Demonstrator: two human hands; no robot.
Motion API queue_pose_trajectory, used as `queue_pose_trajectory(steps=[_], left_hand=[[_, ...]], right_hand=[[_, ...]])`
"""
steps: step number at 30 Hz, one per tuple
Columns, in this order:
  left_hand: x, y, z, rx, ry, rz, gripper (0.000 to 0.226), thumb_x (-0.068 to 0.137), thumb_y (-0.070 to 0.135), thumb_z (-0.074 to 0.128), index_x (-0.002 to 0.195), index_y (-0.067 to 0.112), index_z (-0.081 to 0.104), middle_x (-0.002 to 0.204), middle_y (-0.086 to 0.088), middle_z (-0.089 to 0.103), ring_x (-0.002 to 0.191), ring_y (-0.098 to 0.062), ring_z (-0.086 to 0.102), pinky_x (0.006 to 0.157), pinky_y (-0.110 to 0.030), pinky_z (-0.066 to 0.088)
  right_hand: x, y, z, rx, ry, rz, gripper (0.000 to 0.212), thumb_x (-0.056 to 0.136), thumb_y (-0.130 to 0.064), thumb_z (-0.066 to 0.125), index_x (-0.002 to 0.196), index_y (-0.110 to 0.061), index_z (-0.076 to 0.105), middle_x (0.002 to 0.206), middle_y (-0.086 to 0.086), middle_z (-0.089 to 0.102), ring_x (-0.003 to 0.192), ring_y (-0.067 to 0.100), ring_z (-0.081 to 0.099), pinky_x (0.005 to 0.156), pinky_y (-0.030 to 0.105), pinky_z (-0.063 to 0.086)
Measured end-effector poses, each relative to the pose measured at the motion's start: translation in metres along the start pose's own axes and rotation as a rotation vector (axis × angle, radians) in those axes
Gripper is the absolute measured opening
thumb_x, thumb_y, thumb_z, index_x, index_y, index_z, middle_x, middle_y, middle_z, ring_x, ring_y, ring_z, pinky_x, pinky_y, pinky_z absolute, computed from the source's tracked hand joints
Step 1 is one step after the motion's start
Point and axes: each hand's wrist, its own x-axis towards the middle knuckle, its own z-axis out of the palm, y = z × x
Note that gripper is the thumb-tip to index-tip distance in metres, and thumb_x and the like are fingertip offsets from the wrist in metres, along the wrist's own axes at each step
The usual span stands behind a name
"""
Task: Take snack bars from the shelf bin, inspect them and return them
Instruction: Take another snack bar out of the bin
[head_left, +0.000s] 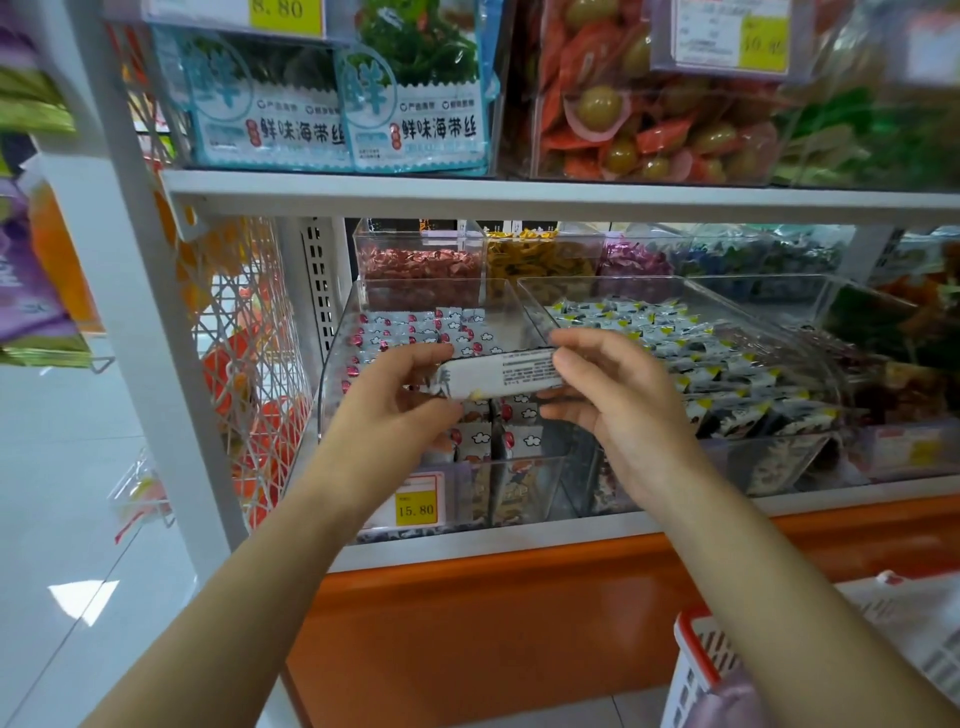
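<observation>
A white snack bar (501, 375) with small black print on its wrapper is held level between both hands above the clear shelf bin (337, 332). My left hand (400, 400) pinches its left end, thumb below and fingers on top. My right hand (602, 384) pinches the right end the same way. The bin beneath holds several more white bars with red and cloud marks (415, 327). A yellow price tag reading 15.80 (415, 506) sticks to the bin's front.
A second clear bin (769, 322) with black, white and yellow packets stands to the right. Smaller candy bins (421, 260) sit behind. The upper shelf edge (519, 195) runs overhead. A white and red basket (701, 670) stands at lower right, and a wire rack (244, 332) is on the left.
</observation>
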Motion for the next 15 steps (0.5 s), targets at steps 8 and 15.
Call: queue_pose_trajectory(steps=[8,15], left_hand=[[0.0042,-0.0022,-0.0066,0.018,0.055,-0.035,0.023,0.087,0.026,0.062,0.11,0.029,0.065,0.092,-0.005,0.071,0.072,-0.02,0.064,0.06,-0.019,0.054],[0.0038,0.0026,-0.0088,0.047,-0.013,-0.017,0.026,0.082,0.022,0.067,0.107,0.028,0.064,0.08,0.003,0.067,0.053,0.003,0.055,0.048,-0.009,0.042]], right_hand=[[-0.0034,-0.0011,-0.0012,-0.17,-0.097,-0.077,0.012,0.086,-0.016,0.064,0.089,-0.024,0.071,0.095,0.008,0.067,0.084,0.021,0.066,0.06,0.031,0.059],[0.0026,0.0001,-0.0013,-0.34,-0.08,-0.163,0.014,0.087,-0.007,0.061,0.079,-0.018,0.067,0.085,0.003,0.063,0.074,0.014,0.066,0.053,0.025,0.056]])
